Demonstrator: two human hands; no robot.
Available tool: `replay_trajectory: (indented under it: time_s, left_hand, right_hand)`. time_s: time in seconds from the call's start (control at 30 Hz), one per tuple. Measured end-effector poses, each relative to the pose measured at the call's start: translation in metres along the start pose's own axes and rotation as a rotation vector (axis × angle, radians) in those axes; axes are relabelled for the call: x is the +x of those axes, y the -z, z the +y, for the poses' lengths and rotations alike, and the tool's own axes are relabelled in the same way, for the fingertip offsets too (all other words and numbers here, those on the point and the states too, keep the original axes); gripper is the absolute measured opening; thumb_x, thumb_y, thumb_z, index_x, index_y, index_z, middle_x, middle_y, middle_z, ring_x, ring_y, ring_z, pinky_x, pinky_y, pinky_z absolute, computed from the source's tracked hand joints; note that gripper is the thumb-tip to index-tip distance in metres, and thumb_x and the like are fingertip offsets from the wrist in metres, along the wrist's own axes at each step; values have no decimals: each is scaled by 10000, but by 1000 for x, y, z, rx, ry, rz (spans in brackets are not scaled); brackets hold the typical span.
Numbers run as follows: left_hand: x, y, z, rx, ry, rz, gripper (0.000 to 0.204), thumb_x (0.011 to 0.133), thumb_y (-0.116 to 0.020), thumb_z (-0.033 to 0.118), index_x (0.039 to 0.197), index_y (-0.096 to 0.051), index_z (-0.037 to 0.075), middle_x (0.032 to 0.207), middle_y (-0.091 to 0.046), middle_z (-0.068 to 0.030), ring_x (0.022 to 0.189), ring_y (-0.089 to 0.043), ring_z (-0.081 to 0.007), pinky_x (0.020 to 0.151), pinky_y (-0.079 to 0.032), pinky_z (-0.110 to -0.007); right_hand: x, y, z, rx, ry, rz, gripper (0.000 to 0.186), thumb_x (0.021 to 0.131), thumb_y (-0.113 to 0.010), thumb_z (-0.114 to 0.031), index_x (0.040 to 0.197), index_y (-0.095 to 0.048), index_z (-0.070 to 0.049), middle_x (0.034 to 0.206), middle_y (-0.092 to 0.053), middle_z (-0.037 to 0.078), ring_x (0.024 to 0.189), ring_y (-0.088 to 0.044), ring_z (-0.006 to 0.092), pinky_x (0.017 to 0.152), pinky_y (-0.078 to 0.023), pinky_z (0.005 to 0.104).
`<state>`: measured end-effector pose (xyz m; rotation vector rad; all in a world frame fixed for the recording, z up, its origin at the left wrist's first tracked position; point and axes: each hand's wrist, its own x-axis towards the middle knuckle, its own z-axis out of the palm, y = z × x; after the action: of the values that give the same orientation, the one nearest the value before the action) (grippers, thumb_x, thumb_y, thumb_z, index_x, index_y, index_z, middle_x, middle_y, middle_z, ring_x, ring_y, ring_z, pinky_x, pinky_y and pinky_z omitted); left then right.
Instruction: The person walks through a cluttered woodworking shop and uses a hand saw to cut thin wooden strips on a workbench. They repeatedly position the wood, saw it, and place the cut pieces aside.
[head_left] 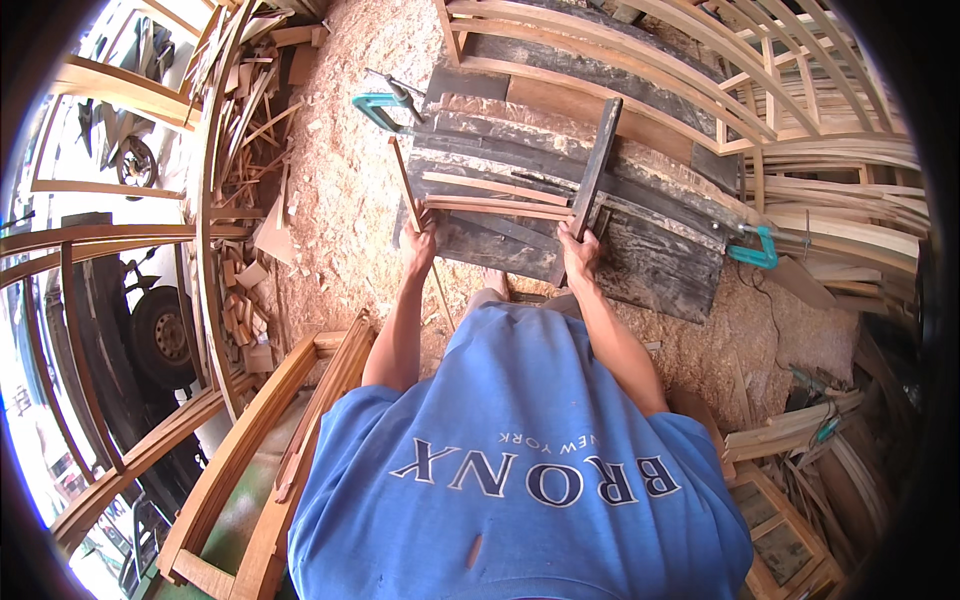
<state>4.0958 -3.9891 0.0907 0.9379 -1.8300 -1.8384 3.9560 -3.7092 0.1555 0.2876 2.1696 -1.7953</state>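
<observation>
My left hand [420, 237] is closed on the left end of light wooden strips [497, 205] lying crosswise over a weathered dark board [655, 275]; an upright thin stick [405, 175] is beside those fingers. My right hand [578, 245] is closed at the strips' right end, against a dark narrow bar [598, 150] that crosses them. Whether it grips the bar, the strips or both, I cannot tell. Teal clamps sit at the board's upper left [375, 110] and right end [750, 250]. Another pale strip [480, 185] lies just beyond the held ones.
Wooden frames [640, 35] stand at the back, with stacked lumber [835, 235] on the right. Offcuts [245, 295] and shavings [330, 200] cover the floor at left. A wooden frame [260, 440] lies at lower left. A motorbike [130, 160] and a wheel [160, 335] show beyond.
</observation>
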Motion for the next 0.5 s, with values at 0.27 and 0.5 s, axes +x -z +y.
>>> replay_trajectory:
  time_s: [0.27, 0.5]
  left_hand:
    - [-21, -10, 52, 1, -114, 16, 602, 964, -471, 150, 1515, -295, -18, 1266, -629, -247, 940, -727, -247, 712, -613, -303]
    - [11, -27, 86, 46, -231, -17, 671, 831, -427, 33, 1493, -332, -19, 1425, -492, -249, 862, -741, -252, 824, -543, -295]
  right_hand:
    - [-14, 4, 9, 256, -43, -72, 388, 861, -715, 2, 1219, -586, 78, 1247, -636, 176, 1201, -610, 275, 1040, -488, 349]
    - [-10, -5, -7, 369, 155, -1, 293, 905, -648, -6, 1178, -585, 80, 1184, -659, 164, 1144, -632, 234, 991, -504, 304]
